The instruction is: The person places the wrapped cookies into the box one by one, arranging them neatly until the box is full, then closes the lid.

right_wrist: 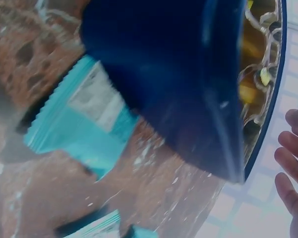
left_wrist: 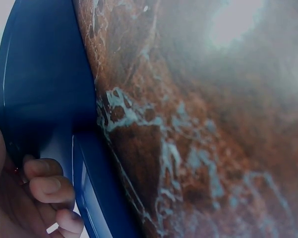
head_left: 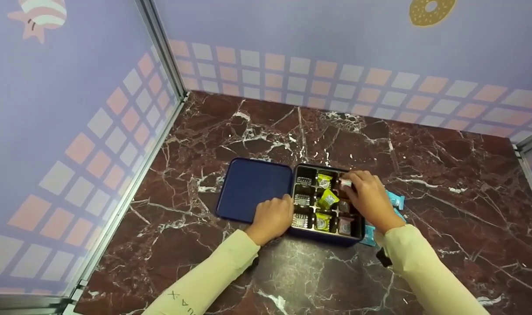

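A dark blue hinged tin box [head_left: 327, 237] lies open, its lid [head_left: 257, 186] laid flat to the left. Inside is a tray of gold-rimmed compartments. The left column shows clear ridged plastic. Yellow-green wrapped candies [head_left: 328, 199] sit in the middle column, one of them tilted, and a brownish-pink wrapped candy [head_left: 344, 226] lies at the front right. My left hand [head_left: 272, 217] grips the box's left edge by the hinge, fingers [left_wrist: 52, 188] curled there. Over the back right compartment, my right hand [head_left: 370, 197] pinches a pinkish wrapped candy [head_left: 345, 182]; its thumb is hidden in the right wrist view.
Several turquoise packets [head_left: 395, 200] lie along the box's right side; one packet [right_wrist: 84, 119] is right against the box wall. The dark red marbled tabletop [head_left: 196, 258] is bounded by lilac panels [head_left: 292, 26] at the back and sides.
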`<state>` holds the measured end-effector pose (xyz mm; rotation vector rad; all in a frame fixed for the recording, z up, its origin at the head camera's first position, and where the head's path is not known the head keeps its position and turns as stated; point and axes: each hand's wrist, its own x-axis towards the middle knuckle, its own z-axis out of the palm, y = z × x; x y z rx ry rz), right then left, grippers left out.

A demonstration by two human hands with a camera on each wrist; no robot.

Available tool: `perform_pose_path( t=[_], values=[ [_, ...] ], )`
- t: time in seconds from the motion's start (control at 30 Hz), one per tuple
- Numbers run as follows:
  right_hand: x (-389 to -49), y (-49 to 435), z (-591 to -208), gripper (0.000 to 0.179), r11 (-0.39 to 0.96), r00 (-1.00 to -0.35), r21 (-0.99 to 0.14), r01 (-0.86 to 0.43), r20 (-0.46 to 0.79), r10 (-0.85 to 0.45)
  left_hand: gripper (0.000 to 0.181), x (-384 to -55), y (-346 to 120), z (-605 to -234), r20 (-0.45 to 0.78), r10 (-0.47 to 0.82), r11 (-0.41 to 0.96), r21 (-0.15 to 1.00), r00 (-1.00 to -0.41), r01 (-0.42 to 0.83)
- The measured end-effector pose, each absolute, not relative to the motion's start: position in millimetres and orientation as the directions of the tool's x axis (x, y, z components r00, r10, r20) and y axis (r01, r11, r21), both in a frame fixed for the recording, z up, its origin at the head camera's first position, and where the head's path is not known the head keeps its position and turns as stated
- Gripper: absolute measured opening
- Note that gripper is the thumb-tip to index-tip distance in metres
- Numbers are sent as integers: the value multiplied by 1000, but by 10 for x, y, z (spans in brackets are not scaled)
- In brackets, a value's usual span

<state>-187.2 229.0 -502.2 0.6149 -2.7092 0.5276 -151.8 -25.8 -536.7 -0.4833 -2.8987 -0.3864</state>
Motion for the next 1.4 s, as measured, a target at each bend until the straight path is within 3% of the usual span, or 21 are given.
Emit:
perform_pose_path(
  t=[1.4],
  values=[
    [-1520,3026,-5163,23,911,-880,-205,-358,400,-256,37,-1522,-247,-5363,196,293,913,235,-936,335]
  ],
)
